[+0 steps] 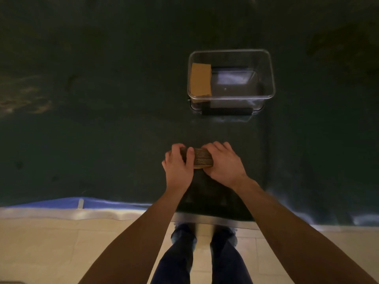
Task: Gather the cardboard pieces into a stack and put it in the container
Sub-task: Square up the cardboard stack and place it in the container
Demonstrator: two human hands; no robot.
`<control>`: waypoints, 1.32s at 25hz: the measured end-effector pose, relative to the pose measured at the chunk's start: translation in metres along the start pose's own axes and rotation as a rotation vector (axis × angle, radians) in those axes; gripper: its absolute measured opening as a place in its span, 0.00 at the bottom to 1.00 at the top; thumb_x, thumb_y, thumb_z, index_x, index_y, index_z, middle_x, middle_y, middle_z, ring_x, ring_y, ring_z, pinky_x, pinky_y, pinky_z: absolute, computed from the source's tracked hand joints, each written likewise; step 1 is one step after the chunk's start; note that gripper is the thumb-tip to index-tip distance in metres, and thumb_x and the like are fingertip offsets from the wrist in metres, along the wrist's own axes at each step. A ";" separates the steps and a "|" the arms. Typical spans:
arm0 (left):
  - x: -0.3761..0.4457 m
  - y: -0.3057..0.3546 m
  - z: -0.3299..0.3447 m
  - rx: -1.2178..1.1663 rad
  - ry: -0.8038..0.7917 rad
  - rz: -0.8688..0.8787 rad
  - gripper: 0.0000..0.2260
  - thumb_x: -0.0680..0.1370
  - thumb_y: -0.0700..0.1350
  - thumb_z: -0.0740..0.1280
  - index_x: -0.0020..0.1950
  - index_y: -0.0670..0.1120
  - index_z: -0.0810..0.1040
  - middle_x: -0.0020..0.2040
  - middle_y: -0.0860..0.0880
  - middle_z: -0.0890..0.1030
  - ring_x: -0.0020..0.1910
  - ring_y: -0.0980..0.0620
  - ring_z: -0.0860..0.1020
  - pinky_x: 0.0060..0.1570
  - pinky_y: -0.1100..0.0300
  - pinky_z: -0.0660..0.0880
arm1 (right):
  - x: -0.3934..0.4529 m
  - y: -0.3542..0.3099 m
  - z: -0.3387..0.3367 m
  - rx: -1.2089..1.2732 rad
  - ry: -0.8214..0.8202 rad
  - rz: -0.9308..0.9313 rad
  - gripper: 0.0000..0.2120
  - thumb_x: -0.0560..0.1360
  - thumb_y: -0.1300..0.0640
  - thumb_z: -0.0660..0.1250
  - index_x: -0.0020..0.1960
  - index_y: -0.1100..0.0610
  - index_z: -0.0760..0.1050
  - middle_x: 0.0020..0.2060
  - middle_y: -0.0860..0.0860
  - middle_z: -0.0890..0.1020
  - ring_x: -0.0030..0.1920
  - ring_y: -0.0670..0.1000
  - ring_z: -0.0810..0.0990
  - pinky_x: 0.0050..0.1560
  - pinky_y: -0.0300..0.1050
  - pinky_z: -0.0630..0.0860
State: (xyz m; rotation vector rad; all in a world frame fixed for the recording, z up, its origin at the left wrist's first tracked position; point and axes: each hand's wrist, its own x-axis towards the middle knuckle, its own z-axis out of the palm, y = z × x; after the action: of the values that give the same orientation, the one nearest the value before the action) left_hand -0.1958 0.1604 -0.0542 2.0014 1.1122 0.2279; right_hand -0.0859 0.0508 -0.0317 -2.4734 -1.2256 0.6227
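A stack of brown corrugated cardboard pieces (202,158) stands on edge on the dark green table, near its front edge. My left hand (178,166) grips the stack's left end and my right hand (223,162) grips its right end, squeezing the pieces together. A clear plastic container (266,78) sits farther back and slightly right of my hands. One flat cardboard piece (201,79) leans inside it against the left wall.
The container has a black handle (226,111) on its near side. A blue strip (67,202) and a metal edge (215,221) mark the table's front. Below are beige floor tiles and my legs (203,257).
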 end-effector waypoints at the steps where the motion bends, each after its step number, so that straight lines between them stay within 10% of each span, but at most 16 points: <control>1: -0.001 -0.001 0.001 0.016 0.008 0.031 0.12 0.81 0.54 0.57 0.57 0.49 0.72 0.54 0.50 0.77 0.57 0.50 0.73 0.59 0.56 0.62 | -0.001 -0.001 0.002 0.003 -0.005 -0.002 0.27 0.71 0.47 0.72 0.68 0.47 0.68 0.62 0.47 0.75 0.61 0.51 0.71 0.60 0.51 0.75; 11: -0.026 -0.004 -0.009 0.707 -0.187 0.713 0.28 0.83 0.59 0.44 0.80 0.45 0.50 0.81 0.45 0.52 0.80 0.48 0.49 0.77 0.45 0.51 | -0.006 -0.006 0.007 -0.148 0.074 -0.028 0.22 0.75 0.49 0.68 0.66 0.52 0.70 0.60 0.52 0.76 0.58 0.54 0.75 0.51 0.50 0.80; 33: -0.028 0.002 -0.015 0.700 -0.155 0.639 0.30 0.83 0.58 0.49 0.80 0.44 0.49 0.81 0.45 0.49 0.80 0.48 0.47 0.78 0.45 0.50 | -0.019 0.011 0.008 0.138 0.050 0.078 0.23 0.73 0.45 0.71 0.63 0.49 0.68 0.59 0.47 0.78 0.55 0.48 0.80 0.53 0.49 0.79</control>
State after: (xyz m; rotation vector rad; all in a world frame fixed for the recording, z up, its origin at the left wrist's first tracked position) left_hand -0.2188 0.1462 -0.0373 2.9097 0.4355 -0.0055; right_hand -0.0927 0.0296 -0.0386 -2.4153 -1.0363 0.6389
